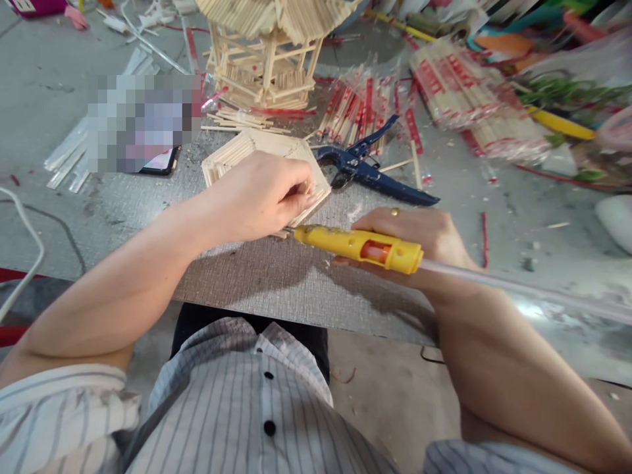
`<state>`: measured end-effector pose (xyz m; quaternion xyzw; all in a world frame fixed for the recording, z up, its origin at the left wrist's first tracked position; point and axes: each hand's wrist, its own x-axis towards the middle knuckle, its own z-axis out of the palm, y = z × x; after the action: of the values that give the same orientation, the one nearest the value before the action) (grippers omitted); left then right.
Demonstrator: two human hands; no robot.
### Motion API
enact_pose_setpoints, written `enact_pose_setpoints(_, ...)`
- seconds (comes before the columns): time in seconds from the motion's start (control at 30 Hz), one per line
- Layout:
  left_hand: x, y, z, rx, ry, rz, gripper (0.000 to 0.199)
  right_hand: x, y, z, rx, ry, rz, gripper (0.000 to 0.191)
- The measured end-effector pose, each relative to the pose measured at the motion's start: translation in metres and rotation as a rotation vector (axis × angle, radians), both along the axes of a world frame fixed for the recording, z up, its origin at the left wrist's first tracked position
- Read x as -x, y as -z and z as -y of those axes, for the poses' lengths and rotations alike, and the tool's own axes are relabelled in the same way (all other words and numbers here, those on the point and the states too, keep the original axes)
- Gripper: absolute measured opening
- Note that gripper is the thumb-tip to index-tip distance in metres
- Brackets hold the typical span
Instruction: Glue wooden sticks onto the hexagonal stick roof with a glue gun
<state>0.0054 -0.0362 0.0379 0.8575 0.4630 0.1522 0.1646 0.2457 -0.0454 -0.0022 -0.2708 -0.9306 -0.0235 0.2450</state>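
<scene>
My right hand (419,230) is wrapped round a yellow hot glue gun (340,242), with a clear glue stick (474,276) running out of its back end. The gun's nozzle points left, close under my left hand (257,194). That hand is closed, thumb and fingers pinched together over a hexagonal piece built of pale wooden sticks (222,158). What lies in the pinch is hidden by the fingers. Just beyond the piece, to its right, are dark blue cutting pliers (375,171), lying on the table.
A stick-built pavilion model (266,66) with a sloped roof stands behind. Wrapped stick bundles (459,79) and torn red-and-clear wrappers (355,108) lie right of it. To the left are a phone (160,158), partly blurred, and clear glue sticks (69,158). A white cable (29,230) curves at the left edge.
</scene>
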Motion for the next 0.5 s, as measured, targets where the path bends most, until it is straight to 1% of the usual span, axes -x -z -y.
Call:
enact_pose_setpoints(0.17, 0.0, -0.0007, 0.0, 0.027, -0.016, -0.006, 0.028, -0.0034, -0.0004, 0.0045, 0.008, 0.025, 0.028, 0.025)
enact_pose_setpoints(0.33, 0.0005, -0.0002, 0.0004, 0.002, 0.005, 0.026, 0.027, -0.0014, -0.0043, 0.008, 0.021, 0.013, 0.031, 0.023)
enact_pose_setpoints(0.5, 0.0013, 0.0007, -0.0002, -0.008, 0.01, 0.018, 0.03, -0.0008, -0.0059, 0.0089, 0.042, 0.028, 0.031, 0.027)
